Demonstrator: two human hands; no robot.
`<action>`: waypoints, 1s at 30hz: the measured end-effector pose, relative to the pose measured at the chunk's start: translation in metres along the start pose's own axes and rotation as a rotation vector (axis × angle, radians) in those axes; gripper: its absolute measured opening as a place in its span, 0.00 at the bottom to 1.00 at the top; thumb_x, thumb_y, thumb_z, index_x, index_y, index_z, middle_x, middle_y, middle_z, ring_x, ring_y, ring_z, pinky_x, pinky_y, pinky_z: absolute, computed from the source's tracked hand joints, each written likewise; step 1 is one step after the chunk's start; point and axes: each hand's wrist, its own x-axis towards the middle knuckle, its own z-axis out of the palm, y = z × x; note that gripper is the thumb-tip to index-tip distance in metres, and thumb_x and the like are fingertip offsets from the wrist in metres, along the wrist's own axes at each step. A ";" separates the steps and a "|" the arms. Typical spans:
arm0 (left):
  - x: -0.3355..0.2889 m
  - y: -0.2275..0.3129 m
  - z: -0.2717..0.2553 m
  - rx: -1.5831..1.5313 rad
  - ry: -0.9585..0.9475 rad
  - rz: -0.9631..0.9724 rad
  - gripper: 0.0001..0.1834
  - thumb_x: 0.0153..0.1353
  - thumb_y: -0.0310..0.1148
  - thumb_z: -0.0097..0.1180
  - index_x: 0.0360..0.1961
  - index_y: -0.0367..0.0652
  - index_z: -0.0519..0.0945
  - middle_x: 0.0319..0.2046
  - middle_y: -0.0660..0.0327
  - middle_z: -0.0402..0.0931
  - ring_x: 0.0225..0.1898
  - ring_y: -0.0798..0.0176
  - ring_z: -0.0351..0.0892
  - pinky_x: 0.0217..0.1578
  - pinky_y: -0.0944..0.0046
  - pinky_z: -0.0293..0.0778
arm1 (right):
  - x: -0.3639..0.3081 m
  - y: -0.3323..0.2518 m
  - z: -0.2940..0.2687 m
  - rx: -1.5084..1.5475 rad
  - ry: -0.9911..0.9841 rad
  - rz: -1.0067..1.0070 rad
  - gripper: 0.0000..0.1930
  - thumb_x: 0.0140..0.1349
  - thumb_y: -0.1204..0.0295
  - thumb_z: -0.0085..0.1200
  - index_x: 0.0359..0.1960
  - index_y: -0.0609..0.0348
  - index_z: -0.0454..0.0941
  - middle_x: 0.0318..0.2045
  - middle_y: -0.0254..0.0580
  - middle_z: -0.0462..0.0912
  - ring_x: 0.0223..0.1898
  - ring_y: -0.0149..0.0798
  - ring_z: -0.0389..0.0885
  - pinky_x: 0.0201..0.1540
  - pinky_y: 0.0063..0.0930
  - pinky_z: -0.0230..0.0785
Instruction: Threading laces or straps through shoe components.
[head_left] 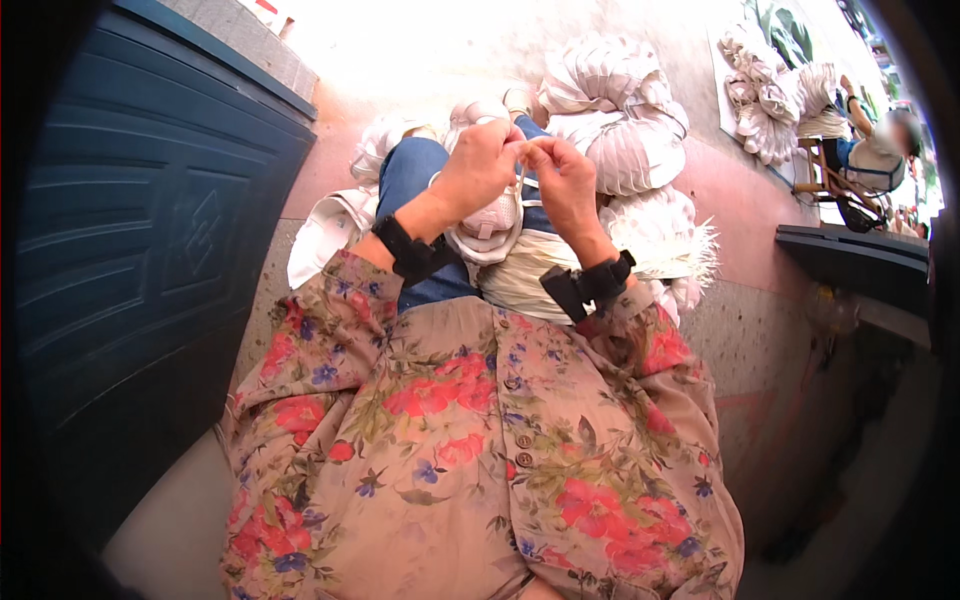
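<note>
A pale pink-and-white mesh shoe upper [492, 220] lies between blue-trousered legs [408, 172], a thin white lace [520, 188] above it by the left hand [482, 168] and right hand [564, 180], their fingertips together (clamped on lace or not, I cannot tell), beside ridged white bundles [632, 150].

A doorway workplace — blue panelled door [140, 190], heaped white bundles [635, 155], paved floor [745, 225].

Bundles [630, 150] lie right of the shoe upper [488, 225] (door [160, 200] left).
</note>
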 end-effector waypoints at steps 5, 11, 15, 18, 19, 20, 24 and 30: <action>0.002 -0.012 -0.012 -0.189 -0.038 -0.248 0.08 0.60 0.29 0.49 0.28 0.34 0.74 0.20 0.59 0.75 0.19 0.71 0.74 0.19 0.71 0.72 | 0.015 0.003 0.011 0.016 0.022 0.118 0.07 0.59 0.75 0.51 0.30 0.67 0.77 0.23 0.37 0.79 0.26 0.25 0.74 0.31 0.19 0.66; -0.023 -0.068 -0.063 -0.004 0.125 -0.278 0.10 0.61 0.30 0.50 0.40 0.35 0.76 0.30 0.63 0.76 0.30 0.72 0.75 0.27 0.73 0.71 | 0.032 0.015 0.029 -0.062 0.061 0.071 0.07 0.56 0.73 0.53 0.29 0.65 0.78 0.22 0.44 0.79 0.24 0.33 0.77 0.28 0.26 0.67; -0.076 -0.139 -0.141 0.567 0.452 -0.101 0.15 0.55 0.30 0.55 0.42 0.34 0.75 0.36 0.51 0.76 0.40 0.55 0.75 0.41 0.59 0.70 | 0.037 0.027 0.021 -0.181 0.091 -0.045 0.07 0.55 0.72 0.53 0.28 0.64 0.78 0.23 0.48 0.78 0.25 0.44 0.77 0.30 0.32 0.68; -0.159 -0.199 -0.180 1.061 0.543 -0.303 0.29 0.50 0.34 0.60 0.53 0.37 0.66 0.50 0.45 0.67 0.53 0.44 0.64 0.54 0.50 0.57 | 0.046 0.042 0.015 -0.238 0.032 -0.059 0.09 0.56 0.69 0.52 0.29 0.63 0.78 0.25 0.52 0.78 0.28 0.51 0.77 0.33 0.36 0.68; -0.191 -0.216 -0.185 1.081 0.566 -0.505 0.35 0.48 0.38 0.62 0.56 0.38 0.63 0.51 0.44 0.65 0.53 0.43 0.64 0.55 0.50 0.57 | 0.049 0.048 0.011 -0.219 -0.014 -0.059 0.10 0.58 0.67 0.50 0.29 0.62 0.78 0.26 0.53 0.78 0.30 0.53 0.76 0.34 0.38 0.67; -0.220 -0.230 -0.185 1.002 0.566 -0.875 0.41 0.46 0.42 0.65 0.59 0.38 0.60 0.53 0.45 0.64 0.56 0.42 0.61 0.55 0.49 0.56 | 0.054 0.052 0.005 -0.301 -0.047 -0.025 0.12 0.59 0.65 0.48 0.30 0.62 0.77 0.26 0.55 0.78 0.31 0.54 0.76 0.34 0.39 0.67; -0.301 -0.259 -0.166 -0.473 0.866 -1.233 0.49 0.50 0.56 0.61 0.65 0.50 0.46 0.65 0.49 0.42 0.62 0.40 0.51 0.48 0.34 0.64 | 0.057 0.063 -0.031 -0.467 -0.140 0.026 0.13 0.62 0.67 0.46 0.38 0.65 0.75 0.33 0.53 0.78 0.35 0.47 0.77 0.40 0.34 0.67; -0.274 -0.267 -0.147 -0.667 1.032 -0.930 0.13 0.60 0.41 0.51 0.37 0.42 0.70 0.23 0.60 0.72 0.19 0.66 0.70 0.17 0.67 0.65 | 0.002 0.060 -0.056 -0.499 0.018 0.019 0.07 0.62 0.73 0.50 0.36 0.65 0.75 0.29 0.43 0.78 0.30 0.33 0.74 0.35 0.25 0.67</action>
